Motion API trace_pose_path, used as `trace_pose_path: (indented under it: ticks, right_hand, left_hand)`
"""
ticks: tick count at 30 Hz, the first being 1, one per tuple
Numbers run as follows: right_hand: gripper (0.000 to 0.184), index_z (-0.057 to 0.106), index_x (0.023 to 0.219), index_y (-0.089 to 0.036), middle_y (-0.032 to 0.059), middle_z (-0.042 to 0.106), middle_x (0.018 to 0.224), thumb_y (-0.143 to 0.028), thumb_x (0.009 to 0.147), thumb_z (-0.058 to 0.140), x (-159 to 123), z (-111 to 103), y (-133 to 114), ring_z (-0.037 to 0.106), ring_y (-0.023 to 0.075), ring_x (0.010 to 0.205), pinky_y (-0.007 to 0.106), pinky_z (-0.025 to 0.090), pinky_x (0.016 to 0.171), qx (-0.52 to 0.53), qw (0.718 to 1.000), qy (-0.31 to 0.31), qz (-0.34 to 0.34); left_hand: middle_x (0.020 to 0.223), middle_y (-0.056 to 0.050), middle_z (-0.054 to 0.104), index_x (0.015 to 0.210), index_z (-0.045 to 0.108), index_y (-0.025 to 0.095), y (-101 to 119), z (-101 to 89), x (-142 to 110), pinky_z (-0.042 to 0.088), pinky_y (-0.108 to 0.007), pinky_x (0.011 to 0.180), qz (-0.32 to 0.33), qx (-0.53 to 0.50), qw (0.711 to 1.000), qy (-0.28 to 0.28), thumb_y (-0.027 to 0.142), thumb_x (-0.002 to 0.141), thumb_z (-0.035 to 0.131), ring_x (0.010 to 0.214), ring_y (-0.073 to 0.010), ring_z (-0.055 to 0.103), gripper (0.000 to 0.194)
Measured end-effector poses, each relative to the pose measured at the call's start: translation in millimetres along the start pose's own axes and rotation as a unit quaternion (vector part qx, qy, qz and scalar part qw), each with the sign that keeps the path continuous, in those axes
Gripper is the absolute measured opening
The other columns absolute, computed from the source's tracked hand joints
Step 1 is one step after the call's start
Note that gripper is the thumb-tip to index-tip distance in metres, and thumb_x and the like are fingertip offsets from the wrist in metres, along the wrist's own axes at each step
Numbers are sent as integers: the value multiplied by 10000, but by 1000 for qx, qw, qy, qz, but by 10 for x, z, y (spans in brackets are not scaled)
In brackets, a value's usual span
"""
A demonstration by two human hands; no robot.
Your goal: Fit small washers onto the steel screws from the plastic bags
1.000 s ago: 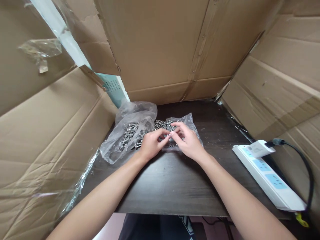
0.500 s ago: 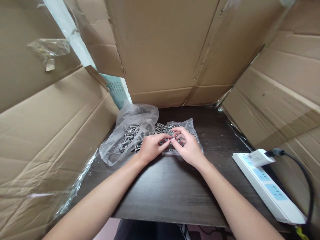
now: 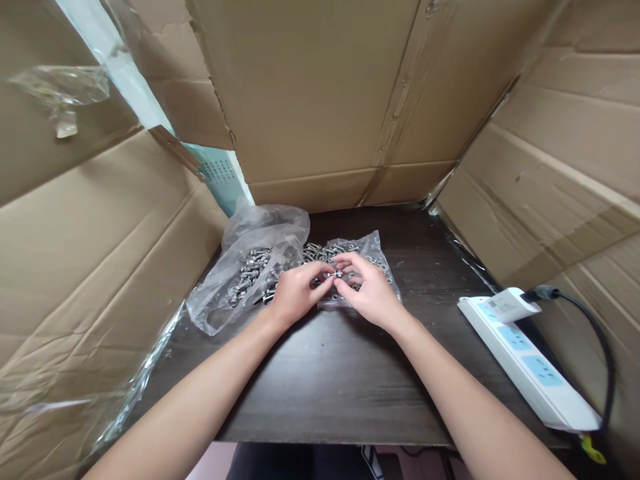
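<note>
Between the fingertips of both hands is a small metal bolt [image 3: 337,274], held just above the table; a nut on it is too small to make out. My left hand [image 3: 300,288] pinches its left end with thumb and forefinger. On the other end, my right hand [image 3: 369,291] closes its thumb and fingers. Beneath the hands lies a clear plastic bag [image 3: 373,248] with small nuts or washers on it, partly hidden by my right hand. Several loose bolts [image 3: 318,252] are heaped just beyond my fingers.
A larger crumpled clear bag [image 3: 210,313] holds many bolts [image 3: 253,267] at the left. On the right, a white power strip [image 3: 530,363] carries a plugged-in adapter [image 3: 513,305] with a black cable [image 3: 595,320]. Cardboard walls [image 3: 320,100] enclose the dark table [image 3: 330,380] on three sides.
The view has shifted slightly, so the scene sits a little further left. My fingers have changed position slightly, and the bolt between them shows more clearly.
</note>
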State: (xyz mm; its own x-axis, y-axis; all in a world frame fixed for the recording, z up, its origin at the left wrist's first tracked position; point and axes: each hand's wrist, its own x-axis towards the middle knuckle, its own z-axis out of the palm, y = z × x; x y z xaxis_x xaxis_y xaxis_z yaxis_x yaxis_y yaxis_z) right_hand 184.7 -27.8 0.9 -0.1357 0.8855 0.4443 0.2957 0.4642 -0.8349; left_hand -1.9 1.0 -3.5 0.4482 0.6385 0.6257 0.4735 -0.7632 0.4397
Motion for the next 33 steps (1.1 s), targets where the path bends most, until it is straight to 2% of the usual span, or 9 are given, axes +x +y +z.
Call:
trace_pose_path:
  ticks: [6, 18, 25, 28, 30, 33]
  right_hand:
    - [233, 649, 1122, -217, 84, 707, 1090, -246, 892, 631, -1, 0, 7, 707, 222, 1023, 348, 623, 799, 3, 1000, 1, 3]
    - [216, 686, 1046, -201, 67, 692, 1025, -135, 871, 578, 3, -67, -24, 703, 200, 957, 319, 618, 777, -64, 996, -27, -63]
    - [150, 681, 1021, -215, 51, 751, 1012, -199, 882, 627, 9, -65, -68, 730, 193, 859, 332, 613, 778, -43, 999, -26, -15]
    - [110, 667, 1009, -220, 31, 758, 911, -254, 935, 593, 13, -78, -74, 723, 184, 774, 320, 583, 734, -53, 998, -24, 8]
    - [152, 664, 993, -222, 18, 735, 817, -288, 985, 528, 13, -92, -71, 696, 177, 715, 310, 544, 689, -83, 996, -24, 9]
    - [197, 662, 1028, -219, 37, 744, 887, -317, 1008, 493, 12, -107, -68, 692, 186, 772, 312, 524, 697, -97, 995, -23, 3]
  left_hand:
    - [975, -25, 782, 1042, 711, 192, -13, 2, -1, 561, -225, 672, -17, -1, 1000, -19, 224, 964, 659, 779, -151, 736, 100]
    - [927, -31, 776, 985, 720, 194, 42, 8, -7, 528, -255, 667, -41, 31, 998, -33, 215, 928, 671, 816, -181, 728, 78]
    - [882, -39, 748, 939, 672, 194, 81, -10, 1, 542, -297, 720, -30, 38, 999, -21, 210, 892, 643, 810, -199, 709, 58]
    - [870, -45, 736, 949, 662, 193, 107, -12, 7, 541, -306, 733, -16, 41, 999, -21, 232, 918, 622, 789, -196, 695, 63]
    - [868, -48, 727, 959, 656, 191, 111, -10, 10, 536, -305, 735, -5, 38, 999, -22, 242, 942, 605, 783, -192, 686, 75]
    - [872, -45, 716, 981, 651, 188, 97, -9, 12, 526, -300, 736, 1, 26, 1000, -17, 241, 967, 587, 786, -185, 681, 84]
